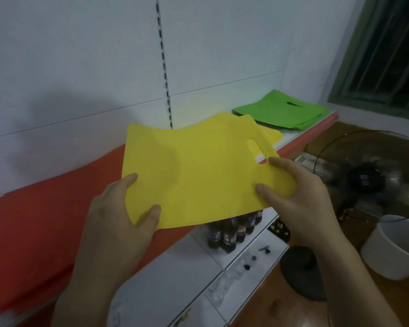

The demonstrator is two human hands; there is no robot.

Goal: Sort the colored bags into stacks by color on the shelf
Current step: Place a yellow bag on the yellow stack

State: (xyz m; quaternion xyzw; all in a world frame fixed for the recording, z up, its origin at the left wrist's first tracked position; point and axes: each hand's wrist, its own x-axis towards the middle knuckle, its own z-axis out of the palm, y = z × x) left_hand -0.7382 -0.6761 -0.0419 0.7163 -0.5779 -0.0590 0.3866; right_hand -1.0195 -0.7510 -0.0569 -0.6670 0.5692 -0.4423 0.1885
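While lying flat along the left stretch of the shelf (293,138), reaching under the held sheet: red stack (33,220) of bags. Pinching the near left corner of the yellow bag (194,175) with the left hand (118,213), thumb on top, a finger along the left edge. Holding that bag over the shelf's front edge, above the red stack, cut-out handle pointing right. Clamping the handle end with the right hand (300,197), thumb pressing on top. Resting behind, partly hidden: yellow stack (273,135). Sitting further right, flat on the shelf: green stack (279,112). Standing below: dark bottles (231,230), fan (368,175), white bucket (392,251).
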